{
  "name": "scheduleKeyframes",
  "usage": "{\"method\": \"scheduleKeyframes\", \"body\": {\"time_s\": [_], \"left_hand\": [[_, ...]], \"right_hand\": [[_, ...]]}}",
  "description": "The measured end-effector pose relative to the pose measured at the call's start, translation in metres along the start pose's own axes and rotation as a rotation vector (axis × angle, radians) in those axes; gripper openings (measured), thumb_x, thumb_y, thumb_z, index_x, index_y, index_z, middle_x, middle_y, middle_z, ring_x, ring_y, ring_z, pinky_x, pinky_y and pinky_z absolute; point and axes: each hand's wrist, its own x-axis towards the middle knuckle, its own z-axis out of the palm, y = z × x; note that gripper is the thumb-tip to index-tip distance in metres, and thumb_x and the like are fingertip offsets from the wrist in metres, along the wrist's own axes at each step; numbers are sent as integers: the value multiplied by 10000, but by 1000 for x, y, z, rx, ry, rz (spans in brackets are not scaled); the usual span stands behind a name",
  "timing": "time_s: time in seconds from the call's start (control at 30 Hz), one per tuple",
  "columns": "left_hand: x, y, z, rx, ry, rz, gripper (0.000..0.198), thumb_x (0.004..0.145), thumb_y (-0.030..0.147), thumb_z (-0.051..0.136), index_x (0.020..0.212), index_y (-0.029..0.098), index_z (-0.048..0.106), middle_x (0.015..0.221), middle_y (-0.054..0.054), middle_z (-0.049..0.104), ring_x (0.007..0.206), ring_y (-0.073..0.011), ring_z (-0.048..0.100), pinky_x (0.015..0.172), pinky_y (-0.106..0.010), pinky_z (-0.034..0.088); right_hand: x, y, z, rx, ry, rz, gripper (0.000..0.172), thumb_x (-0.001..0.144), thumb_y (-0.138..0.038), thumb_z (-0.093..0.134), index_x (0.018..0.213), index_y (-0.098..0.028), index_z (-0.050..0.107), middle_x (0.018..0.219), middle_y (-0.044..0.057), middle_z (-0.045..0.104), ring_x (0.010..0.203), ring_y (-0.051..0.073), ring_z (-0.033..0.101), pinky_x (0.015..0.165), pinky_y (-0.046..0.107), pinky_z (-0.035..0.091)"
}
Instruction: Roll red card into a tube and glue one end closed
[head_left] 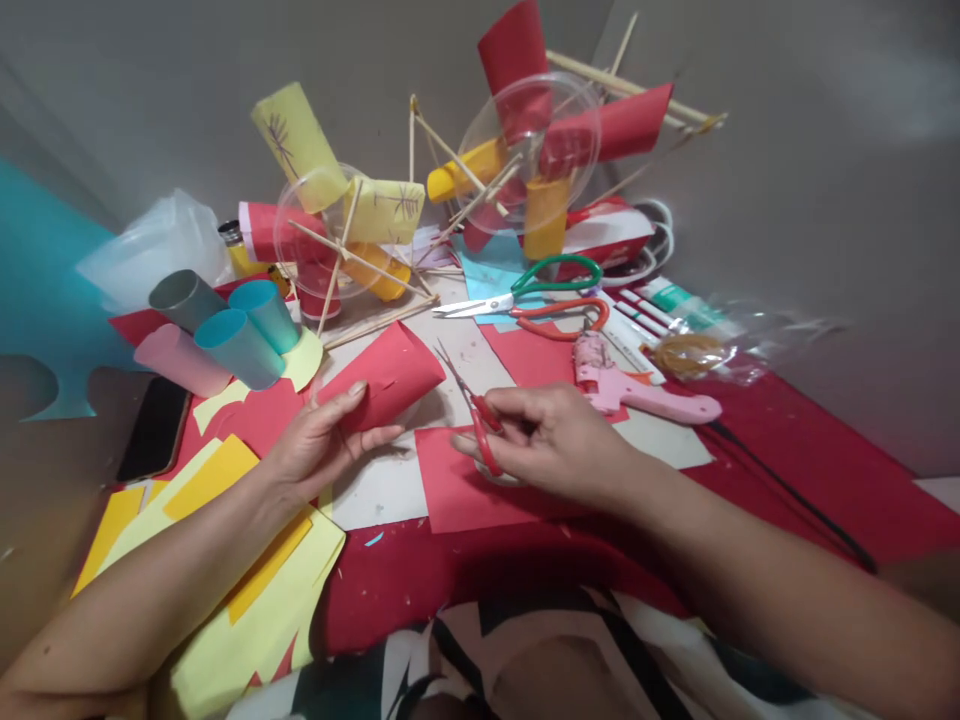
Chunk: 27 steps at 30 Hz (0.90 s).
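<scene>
My left hand (319,440) grips a rolled red paper tube (390,380), thumb and fingers closed round its near end. My right hand (544,440) is closed on small red-handled scissors (472,410), whose blades are parted and point up-left toward the tube's open end. A flat red paper sheet (457,485) lies under my right hand.
Blue, grey and pink paper tubes (240,345) lie at the left by a black phone (154,430). Yellow and orange sheets (225,560) lie near left. Two paper windmill models (525,150) stand behind. Larger scissors (525,295), a pink glue gun (630,385) and markers (645,310) are right.
</scene>
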Motion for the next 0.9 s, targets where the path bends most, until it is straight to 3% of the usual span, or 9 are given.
{"method": "scheduleKeyframes", "body": {"time_s": [0.3, 0.53, 0.9], "left_hand": [[0, -2, 0, 18, 10, -16, 132, 769, 185, 822, 714, 200, 703, 952, -16, 771, 939, -213, 744, 757, -336, 697], [-3, -3, 5, 40, 21, -29, 107, 776, 164, 817, 715, 192, 734, 860, -7, 769, 877, -194, 756, 787, -322, 695], [1, -8, -5, -66, -105, -69, 131, 702, 176, 893, 710, 168, 763, 889, -24, 808, 839, -233, 787, 782, -347, 700]], "right_hand": [[1, -6, 1, -94, -87, 39, 366, 794, -505, 616, 598, -206, 544, 471, -67, 339, 444, 74, 313, 464, 257, 223], [1, -8, 4, -149, -76, 89, 332, 779, -456, 639, 586, -205, 540, 463, -56, 374, 452, 80, 326, 478, 260, 229], [2, -12, -1, -170, -176, 139, 350, 795, -485, 598, 601, -202, 529, 468, -49, 410, 473, 85, 358, 515, 254, 243]]}}
